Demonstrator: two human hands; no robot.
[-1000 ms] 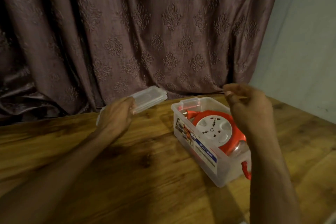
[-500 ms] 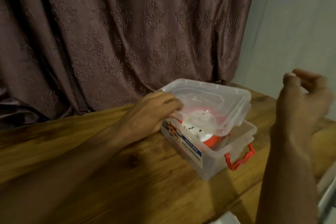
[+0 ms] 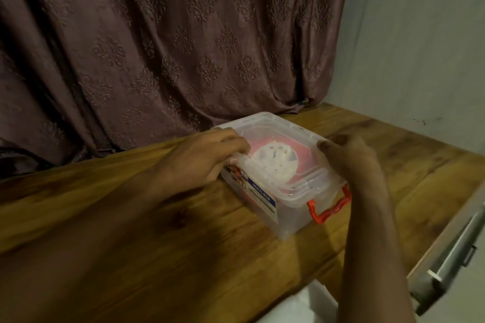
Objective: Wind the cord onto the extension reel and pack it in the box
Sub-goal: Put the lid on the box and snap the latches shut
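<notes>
Evidently the task is close to its end. A clear plastic storage box (image 3: 265,207), labelled MULTI-BOX, is seen on the wooden table (image 3: 110,217), toward two o'clock of the frame's centre, just in front of a patterned curtain (image 3: 157,47). Inside it, the red and white extension reel (image 3: 275,162) is made out through the clear lid (image 3: 288,136), which is laid over the box's top. No loose cord is visible anywhere on the table, so the winding is judged done and the reel packed.

The lid is being settled by both hands. The left hand (image 3: 204,157) is curled at the box's nine o'clock edge, with its fingers bent over the lid's rim. The right hand (image 3: 349,157) is held at the three o'clock edge, fingertips drawn loosely together against the lid; whether it is pressing or merely touching cannot be told.

A red latch handle (image 3: 329,208) at the box's near end, around five o'clock, appears hanging down, not clipped over the lid. What is judged left: pressing the lid fully home and fastening the latches.
</notes>
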